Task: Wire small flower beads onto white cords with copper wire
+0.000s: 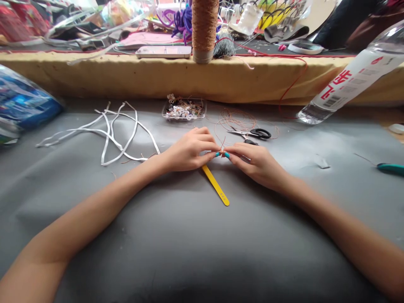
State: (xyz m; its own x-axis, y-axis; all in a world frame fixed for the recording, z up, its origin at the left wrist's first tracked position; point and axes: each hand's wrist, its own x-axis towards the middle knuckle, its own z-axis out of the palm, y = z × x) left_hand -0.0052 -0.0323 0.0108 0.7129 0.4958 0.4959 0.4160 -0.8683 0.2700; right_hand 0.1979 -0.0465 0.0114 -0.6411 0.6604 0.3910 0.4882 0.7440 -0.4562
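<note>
Both hands meet at the middle of the grey table. My left hand (197, 149) and my right hand (257, 160) pinch a small knotted piece of brown cord (222, 152) between thumbs and fingertips. A short cord end sticks up from it, and most of the knot is hidden by the fingers. Beneath my left hand a yellow strip (216, 185) with a rounded end lies on the table, its upper end covered. Just behind my right hand rest black-handled scissors (260, 134). Loose loops of thin brown cord (236, 120) lie behind the fingertips.
A clear tray of small flower beads (184, 111) stands at the back, with white ribbon (109, 130) tangled left. On the cloth-edged ledge are a phone (164, 51) and brown cord spool (204, 29). A water bottle (350, 80) leans right; a teal-handled tool (391, 168) lies far right.
</note>
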